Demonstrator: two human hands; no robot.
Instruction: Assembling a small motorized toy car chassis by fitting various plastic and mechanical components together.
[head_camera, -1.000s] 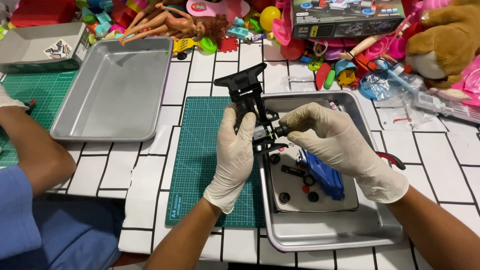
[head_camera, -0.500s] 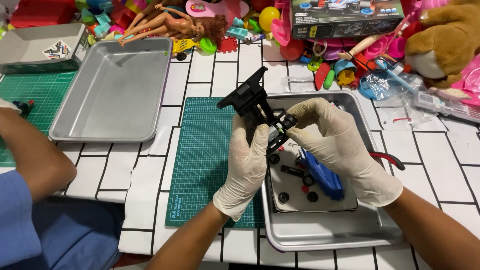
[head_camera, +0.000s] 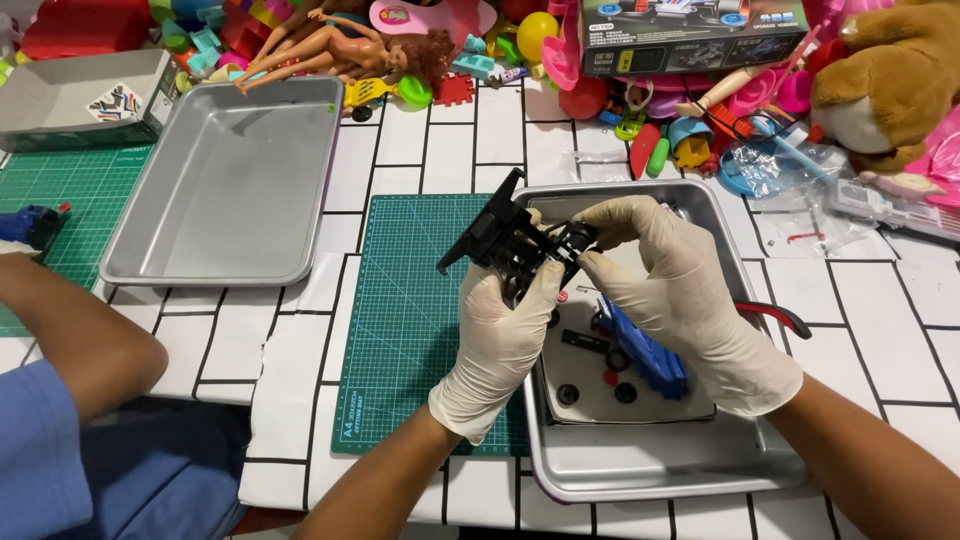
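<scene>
Both gloved hands are gripping a black plastic toy car chassis (head_camera: 515, 243) above the far-left corner of the silver metal tray (head_camera: 640, 470): the left hand (head_camera: 500, 340) is clasping it from below, the right hand (head_camera: 670, 290) pinching its right end. The tray is sitting on a white tiled counter (head_camera: 880, 330), toys piled beyond it.

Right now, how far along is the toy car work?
Done: a blue body shell and small black parts lie loose in the metal tray. In hand: both gloved hands, left hand and right hand, grip the black chassis above the tray. Left: the chassis looks whole; the second tray holds nothing.
</scene>
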